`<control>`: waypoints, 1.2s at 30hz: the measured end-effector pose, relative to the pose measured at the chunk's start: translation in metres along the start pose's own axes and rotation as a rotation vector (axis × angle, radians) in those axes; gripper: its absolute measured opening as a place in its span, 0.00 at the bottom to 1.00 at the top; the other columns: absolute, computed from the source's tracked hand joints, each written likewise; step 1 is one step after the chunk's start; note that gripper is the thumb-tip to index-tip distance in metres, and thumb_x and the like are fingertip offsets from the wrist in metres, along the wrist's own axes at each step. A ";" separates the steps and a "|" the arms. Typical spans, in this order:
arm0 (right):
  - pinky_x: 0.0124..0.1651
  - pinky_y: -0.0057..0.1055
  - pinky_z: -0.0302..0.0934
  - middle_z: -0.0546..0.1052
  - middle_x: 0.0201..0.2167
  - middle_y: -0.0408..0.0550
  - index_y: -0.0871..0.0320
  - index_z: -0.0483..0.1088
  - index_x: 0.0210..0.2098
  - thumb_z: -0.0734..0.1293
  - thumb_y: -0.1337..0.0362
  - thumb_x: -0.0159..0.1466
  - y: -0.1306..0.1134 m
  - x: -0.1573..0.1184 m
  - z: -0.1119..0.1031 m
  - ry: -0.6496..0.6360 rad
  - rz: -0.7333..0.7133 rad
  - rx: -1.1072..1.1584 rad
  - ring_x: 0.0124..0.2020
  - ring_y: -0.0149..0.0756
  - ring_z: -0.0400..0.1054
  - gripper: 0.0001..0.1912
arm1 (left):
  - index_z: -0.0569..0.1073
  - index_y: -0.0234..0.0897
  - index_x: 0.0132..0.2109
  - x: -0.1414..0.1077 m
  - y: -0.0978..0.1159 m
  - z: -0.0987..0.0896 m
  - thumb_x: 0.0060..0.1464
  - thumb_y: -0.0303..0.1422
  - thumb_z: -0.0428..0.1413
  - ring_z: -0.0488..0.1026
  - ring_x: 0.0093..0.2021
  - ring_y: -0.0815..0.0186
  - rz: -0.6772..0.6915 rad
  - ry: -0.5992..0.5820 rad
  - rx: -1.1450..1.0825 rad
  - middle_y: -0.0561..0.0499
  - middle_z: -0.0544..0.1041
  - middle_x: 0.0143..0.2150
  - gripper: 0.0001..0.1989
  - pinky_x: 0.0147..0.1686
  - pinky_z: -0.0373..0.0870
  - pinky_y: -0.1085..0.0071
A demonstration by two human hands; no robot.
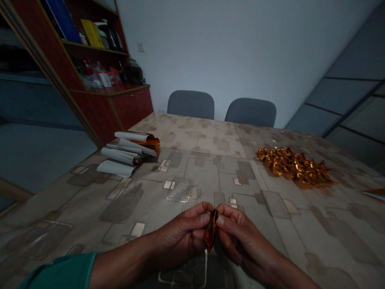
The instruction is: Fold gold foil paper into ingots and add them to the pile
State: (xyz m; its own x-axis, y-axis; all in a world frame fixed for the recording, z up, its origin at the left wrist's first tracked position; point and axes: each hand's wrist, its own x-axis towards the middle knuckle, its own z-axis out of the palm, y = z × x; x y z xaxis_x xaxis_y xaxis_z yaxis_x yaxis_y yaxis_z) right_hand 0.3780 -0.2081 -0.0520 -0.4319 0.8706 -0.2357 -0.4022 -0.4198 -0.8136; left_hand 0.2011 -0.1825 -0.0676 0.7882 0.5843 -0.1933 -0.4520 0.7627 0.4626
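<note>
Between my two hands is a small folded piece of shiny gold-orange foil paper (pixel 211 233), held upright above the near part of the table. My left hand (pixel 188 230) pinches its left side with thumb and fingers. From the right, my right hand (pixel 237 230) pinches the upper edge. Some fingertips are hidden behind the foil. Farther off to the right lies a cluster of several folded gold foil pieces (pixel 291 164). At the left rests a stack of curled foil sheets (pixel 129 152), pale on one side and gold on the other.
A patterned cloth covers the table (pixel 198 168). Two grey chairs (pixel 191 104) stand at its far side against a white wall. A red-brown cabinet (pixel 129 102) with loaded shelves is at the back left. A flat sheet (pixel 375 194) lies at the right edge.
</note>
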 end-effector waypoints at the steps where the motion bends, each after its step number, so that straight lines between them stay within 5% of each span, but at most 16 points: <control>1: 0.14 0.18 0.42 0.67 0.11 0.33 0.58 0.69 0.31 0.75 0.53 0.61 0.000 0.000 0.000 -0.002 -0.002 0.005 0.10 0.19 0.47 0.17 | 0.72 0.36 0.43 0.000 0.000 0.000 0.55 0.32 0.67 0.64 0.23 0.81 -0.005 0.003 -0.002 0.56 0.69 0.32 0.13 0.24 0.58 0.85; 13: 0.14 0.17 0.44 0.69 0.12 0.34 0.59 0.70 0.34 0.74 0.54 0.62 0.001 0.000 -0.002 -0.006 -0.005 0.036 0.10 0.19 0.49 0.15 | 0.69 0.36 0.47 0.000 -0.001 -0.002 0.56 0.33 0.66 0.73 0.33 0.73 0.027 -0.007 0.054 0.51 0.73 0.37 0.16 0.33 0.66 0.79; 24: 0.15 0.17 0.51 0.75 0.17 0.40 0.61 0.74 0.40 0.75 0.56 0.62 0.005 0.003 -0.005 0.015 0.021 0.061 0.12 0.21 0.59 0.15 | 0.68 0.37 0.47 0.001 -0.002 -0.003 0.58 0.29 0.65 0.71 0.25 0.79 0.049 0.009 -0.028 0.55 0.73 0.34 0.14 0.25 0.59 0.84; 28: 0.15 0.16 0.51 0.74 0.16 0.39 0.62 0.74 0.38 0.75 0.56 0.62 0.006 0.003 -0.007 0.012 0.012 0.082 0.11 0.21 0.59 0.15 | 0.68 0.38 0.49 0.002 -0.005 -0.006 0.57 0.31 0.65 0.75 0.32 0.72 0.062 0.036 0.004 0.50 0.75 0.39 0.16 0.29 0.62 0.80; 36: 0.15 0.18 0.53 0.74 0.17 0.41 0.61 0.74 0.38 0.70 0.48 0.65 0.006 0.003 -0.003 0.005 0.026 0.084 0.12 0.23 0.62 0.20 | 0.71 0.40 0.53 0.000 -0.004 -0.002 0.54 0.35 0.68 0.77 0.34 0.68 0.028 0.005 0.073 0.51 0.77 0.38 0.21 0.34 0.66 0.76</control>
State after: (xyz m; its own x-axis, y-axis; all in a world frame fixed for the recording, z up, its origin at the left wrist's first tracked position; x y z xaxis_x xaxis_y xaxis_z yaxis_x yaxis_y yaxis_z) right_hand 0.3769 -0.2073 -0.0587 -0.4389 0.8604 -0.2589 -0.4570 -0.4618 -0.7602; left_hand 0.2022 -0.1851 -0.0714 0.7732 0.6068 -0.1839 -0.4419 0.7238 0.5300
